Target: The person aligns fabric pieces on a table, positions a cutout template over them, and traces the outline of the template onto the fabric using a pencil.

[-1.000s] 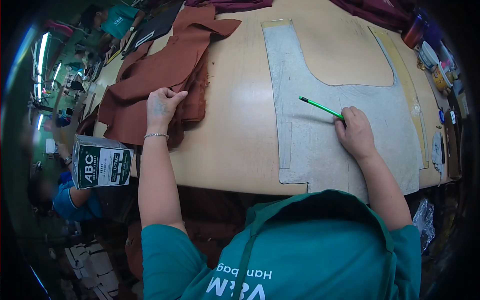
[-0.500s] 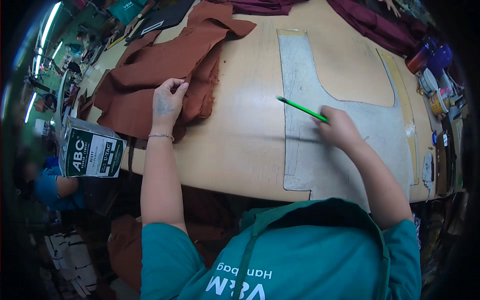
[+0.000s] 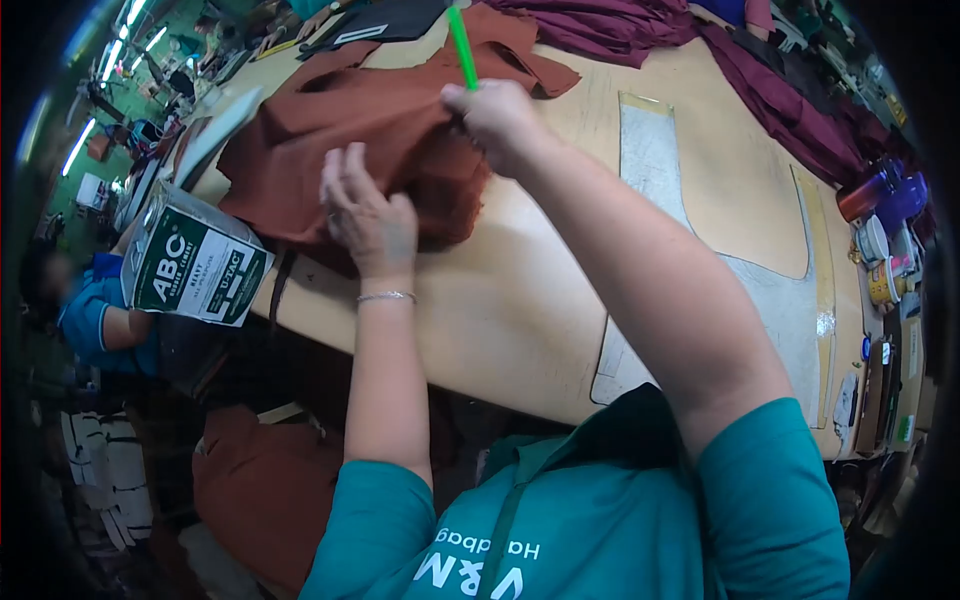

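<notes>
A pile of rust-brown leather-like sheets lies on the table, its ragged edge facing right. My left hand is over the near part of the pile, fingers spread, with nothing seen in it. In my right hand is a green pen, held upright above the pile's right side. That hand's fingers are partly hidden, so whether they also touch the sheets is unclear. To the right lies a flat grey pattern board with a large curved cutout; my right forearm covers part of it.
A metal ABC rubber cement can stands at the table's left edge. Maroon cloth lies along the far side. A tumbler and small tubs stand at the right. A person in teal is at the left.
My right hand has swung left with the green pen, from the grey board to the brown sheets. My left hand has gone from a pinch at their edge to spread fingers. The view has shifted.
</notes>
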A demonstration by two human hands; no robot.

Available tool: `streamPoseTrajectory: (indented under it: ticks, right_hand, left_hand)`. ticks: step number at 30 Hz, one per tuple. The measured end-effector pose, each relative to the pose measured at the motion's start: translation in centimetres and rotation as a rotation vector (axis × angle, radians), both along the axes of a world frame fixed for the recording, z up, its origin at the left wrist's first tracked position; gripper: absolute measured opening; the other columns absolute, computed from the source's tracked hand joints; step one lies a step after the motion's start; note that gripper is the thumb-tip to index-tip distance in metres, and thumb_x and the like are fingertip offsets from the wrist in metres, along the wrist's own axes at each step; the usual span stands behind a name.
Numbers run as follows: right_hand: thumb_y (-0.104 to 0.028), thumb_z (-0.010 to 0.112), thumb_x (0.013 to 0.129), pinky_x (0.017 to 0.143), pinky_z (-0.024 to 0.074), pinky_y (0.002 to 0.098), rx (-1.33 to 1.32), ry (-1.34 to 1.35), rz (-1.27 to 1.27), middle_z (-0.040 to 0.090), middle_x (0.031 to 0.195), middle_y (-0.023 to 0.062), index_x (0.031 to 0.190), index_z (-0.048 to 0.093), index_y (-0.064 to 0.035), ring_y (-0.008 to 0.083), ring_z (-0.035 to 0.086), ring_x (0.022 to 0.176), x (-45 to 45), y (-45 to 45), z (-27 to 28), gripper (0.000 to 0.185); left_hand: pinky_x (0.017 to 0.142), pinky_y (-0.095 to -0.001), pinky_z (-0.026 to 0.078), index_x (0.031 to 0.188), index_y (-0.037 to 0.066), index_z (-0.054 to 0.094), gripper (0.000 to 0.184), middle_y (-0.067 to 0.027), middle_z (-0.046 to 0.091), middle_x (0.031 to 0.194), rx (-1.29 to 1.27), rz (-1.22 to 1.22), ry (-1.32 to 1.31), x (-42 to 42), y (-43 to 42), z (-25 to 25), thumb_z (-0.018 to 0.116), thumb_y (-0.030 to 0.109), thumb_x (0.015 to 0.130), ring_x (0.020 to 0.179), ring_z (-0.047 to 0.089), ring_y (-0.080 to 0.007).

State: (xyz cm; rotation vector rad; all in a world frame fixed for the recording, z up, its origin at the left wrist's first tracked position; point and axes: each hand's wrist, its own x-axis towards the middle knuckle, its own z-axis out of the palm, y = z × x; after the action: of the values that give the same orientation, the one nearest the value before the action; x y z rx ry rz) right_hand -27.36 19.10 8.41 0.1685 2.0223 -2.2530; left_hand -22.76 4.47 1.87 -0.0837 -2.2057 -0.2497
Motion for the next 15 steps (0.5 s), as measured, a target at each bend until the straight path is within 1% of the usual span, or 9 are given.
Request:
streamPoseTrajectory:
  ticks: [2,3,6,7,8,9,10,12,15]
  right_hand:
    - [-0.021,0.053,0.086,0.042,0.0325,0.0219,-0.211,0.072,-0.104,0.051,0.062,-0.0001,0.078,0.051,-0.0083,0.0087,0.046,0.049,-0.6,0.5,0.1,0.015]
    - [-0.022,0.053,0.086,0.042,0.0328,0.0212,-0.181,0.089,-0.095,0.051,0.063,-0.0009,0.078,0.051,-0.0088,0.0084,0.046,0.050,-0.5,1.0,0.3,0.015]
    - [-0.025,0.053,0.086,0.042,0.0329,0.0187,-0.181,0.203,-0.031,0.051,0.065,-0.0026,0.080,0.052,-0.0102,0.0068,0.048,0.051,-0.1,3.2,0.7,0.016]
    - [-0.024,0.053,0.086,0.044,0.0338,0.0198,-0.221,0.247,0.004,0.053,0.068,-0.0007,0.083,0.053,-0.0082,0.0075,0.049,0.054,0.4,4.7,1.0,0.016]
    - [-0.024,0.052,0.085,0.046,0.0348,0.0209,-0.262,0.289,0.042,0.055,0.071,0.0011,0.086,0.054,-0.0062,0.0081,0.051,0.056,1.0,6.1,1.5,0.018]
    - [-0.024,0.051,0.087,0.044,0.0339,0.0182,-0.295,0.283,0.004,0.055,0.071,0.0000,0.086,0.053,-0.0071,0.0061,0.050,0.055,2.0,6.7,2.3,0.017]
    - [-0.024,0.050,0.088,0.041,0.0330,0.0155,-0.327,0.279,-0.035,0.055,0.070,-0.0012,0.086,0.052,-0.0079,0.0041,0.050,0.054,3.3,7.3,3.1,0.016]
    - [-0.024,0.051,0.086,0.045,0.0334,0.0182,-0.177,0.320,-0.021,0.056,0.072,-0.0001,0.084,0.053,-0.0066,0.0052,0.050,0.058,5.3,9.4,2.9,0.018]
    - [-0.024,0.051,0.087,0.044,0.0325,0.0173,-0.129,0.245,-0.063,0.056,0.072,0.0001,0.085,0.053,-0.0061,0.0049,0.050,0.058,8.2,11.0,2.1,0.018]
  left_hand:
    - [0.094,-0.0436,0.033,0.125,0.007,0.035,0.061,-0.0166,0.037,0.125,0.220,0.070,-0.154,-1.1,-2.5,-2.1,0.060,0.015,0.071,0.119,0.034,-0.0330]
    - [0.095,-0.0497,0.030,0.130,0.006,0.029,0.065,-0.0169,0.033,0.130,0.219,0.161,-0.352,-1.3,-3.3,-2.4,0.058,0.022,0.074,0.123,0.030,-0.0319]
    - [0.094,-0.0568,0.026,0.132,0.004,0.025,0.071,-0.0160,0.029,0.135,0.185,0.298,-0.555,-2.5,-5.0,-2.0,0.055,0.036,0.076,0.124,0.027,-0.0326]
    - [0.095,-0.0610,0.021,0.136,0.009,0.019,0.078,-0.0154,0.021,0.139,0.225,0.374,-0.691,-3.4,-5.4,-0.9,0.050,0.049,0.076,0.128,0.021,-0.0320]
    - [0.095,-0.0609,0.020,0.136,0.011,0.018,0.079,-0.0146,0.019,0.140,0.109,0.358,-0.727,-5.5,-7.4,-1.8,0.049,0.051,0.076,0.129,0.019,-0.0318]
    - [0.096,-0.0607,0.019,0.137,0.013,0.016,0.080,-0.0138,0.017,0.141,-0.003,0.343,-0.762,-8.5,-11.0,-3.8,0.048,0.054,0.076,0.130,0.017,-0.0316]
    - [0.096,-0.0607,0.018,0.137,0.014,0.016,0.080,-0.0135,0.017,0.141,-0.021,0.344,-0.792,-10.2,-13.0,-4.0,0.047,0.054,0.076,0.130,0.017,-0.0318]
    - [0.097,-0.0606,0.018,0.137,0.016,0.015,0.079,-0.0128,0.016,0.142,-0.033,0.364,-0.793,-13.0,-15.7,-3.4,0.045,0.056,0.076,0.130,0.016,-0.0323]
    - [0.097,-0.0605,0.016,0.138,0.019,0.015,0.078,-0.0117,0.015,0.142,-0.048,0.392,-0.770,-17.3,-19.3,-2.9,0.042,0.057,0.075,0.130,0.015,-0.0330]
